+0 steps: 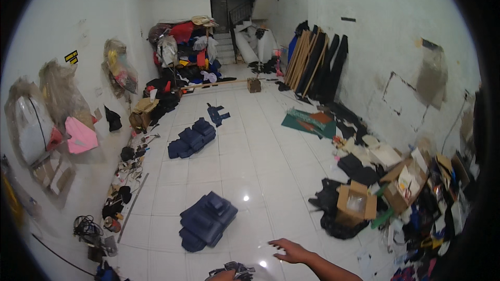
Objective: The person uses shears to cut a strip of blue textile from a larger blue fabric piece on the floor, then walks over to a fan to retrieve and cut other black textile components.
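Observation:
At the lower edge, my left hand (pixel 223 276) is partly cut off, closed at a crumpled dark grey and black bundle (pixel 240 269), with most of its fingers hidden. My right hand (pixel 289 252) reaches in over the white floor, fingers apart and nothing in it. Ahead and left of it lies a navy padded piece with pockets (pixel 209 220), like a bag or vest. Farther off are a second pocketed navy piece (pixel 194 139) and a smaller navy strap-like piece (pixel 217 115).
An open cardboard box (pixel 356 203) sits by black bags on the right, beside heaped scraps. Long dark rolls and wooden poles (pixel 307 62) lean against the right wall. A green sheet (pixel 307 124) lies on the floor. Cloth is piled (pixel 182 34) at the back left.

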Available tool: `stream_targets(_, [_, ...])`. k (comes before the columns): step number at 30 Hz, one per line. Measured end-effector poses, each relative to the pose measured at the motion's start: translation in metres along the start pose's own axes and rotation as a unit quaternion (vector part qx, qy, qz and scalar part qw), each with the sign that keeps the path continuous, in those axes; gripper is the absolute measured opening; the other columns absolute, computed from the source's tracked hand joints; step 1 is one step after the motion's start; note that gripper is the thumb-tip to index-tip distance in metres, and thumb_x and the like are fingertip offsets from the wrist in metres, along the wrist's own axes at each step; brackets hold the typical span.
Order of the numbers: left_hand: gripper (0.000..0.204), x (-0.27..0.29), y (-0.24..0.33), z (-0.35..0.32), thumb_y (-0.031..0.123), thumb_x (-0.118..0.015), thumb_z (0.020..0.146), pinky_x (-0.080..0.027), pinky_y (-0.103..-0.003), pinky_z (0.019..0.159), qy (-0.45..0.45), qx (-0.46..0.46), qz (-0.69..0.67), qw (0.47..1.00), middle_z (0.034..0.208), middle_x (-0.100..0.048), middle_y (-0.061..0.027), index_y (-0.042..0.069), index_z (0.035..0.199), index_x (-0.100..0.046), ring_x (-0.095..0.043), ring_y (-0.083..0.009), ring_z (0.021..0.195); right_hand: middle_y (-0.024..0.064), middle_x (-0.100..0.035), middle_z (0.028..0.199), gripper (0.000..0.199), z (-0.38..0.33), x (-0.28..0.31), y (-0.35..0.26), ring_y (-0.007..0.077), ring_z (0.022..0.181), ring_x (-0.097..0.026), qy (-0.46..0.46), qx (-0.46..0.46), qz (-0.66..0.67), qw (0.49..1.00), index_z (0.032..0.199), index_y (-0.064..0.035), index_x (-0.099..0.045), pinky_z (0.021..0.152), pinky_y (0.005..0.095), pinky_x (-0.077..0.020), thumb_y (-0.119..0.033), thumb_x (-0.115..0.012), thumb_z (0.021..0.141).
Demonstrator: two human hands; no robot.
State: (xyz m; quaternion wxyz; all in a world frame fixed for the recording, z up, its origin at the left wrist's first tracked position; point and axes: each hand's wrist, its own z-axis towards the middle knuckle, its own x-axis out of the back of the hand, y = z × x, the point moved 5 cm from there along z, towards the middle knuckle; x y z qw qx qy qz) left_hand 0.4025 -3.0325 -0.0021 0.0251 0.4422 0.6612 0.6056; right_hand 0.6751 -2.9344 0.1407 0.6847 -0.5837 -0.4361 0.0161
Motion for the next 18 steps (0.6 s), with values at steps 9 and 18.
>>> stream_targets(9, [0.052,0.232,0.118,0.273,0.031,-0.056,0.087,-0.048,-0.049,0.09,-0.188,0.028,0.11,0.976,0.112,-0.064,-0.0252,0.009,0.134,-0.047,-0.062,-0.0417,0.104,0.0099,-0.061,0.127,0.027,0.222,0.123,0.064,0.0281,0.122,-0.054,-0.038,0.042,-0.045,0.997,0.115,-0.0113,-0.065,0.102,0.0375,-0.0444,-0.016,-0.065,0.089])
stream_targets(18, [0.049,0.383,0.132,0.556,0.025,-0.056,0.084,-0.047,-0.049,0.094,-0.225,0.097,0.17,0.955,0.115,-0.064,-0.0241,0.008,0.13,-0.053,-0.061,-0.0378,0.109,0.0121,-0.071,0.102,0.027,0.293,0.274,0.253,0.0293,0.093,-0.067,0.249,-0.276,0.219,0.902,0.109,-0.0092,-0.069,0.083,0.0373,-0.0529,-0.028,-0.072,0.089])
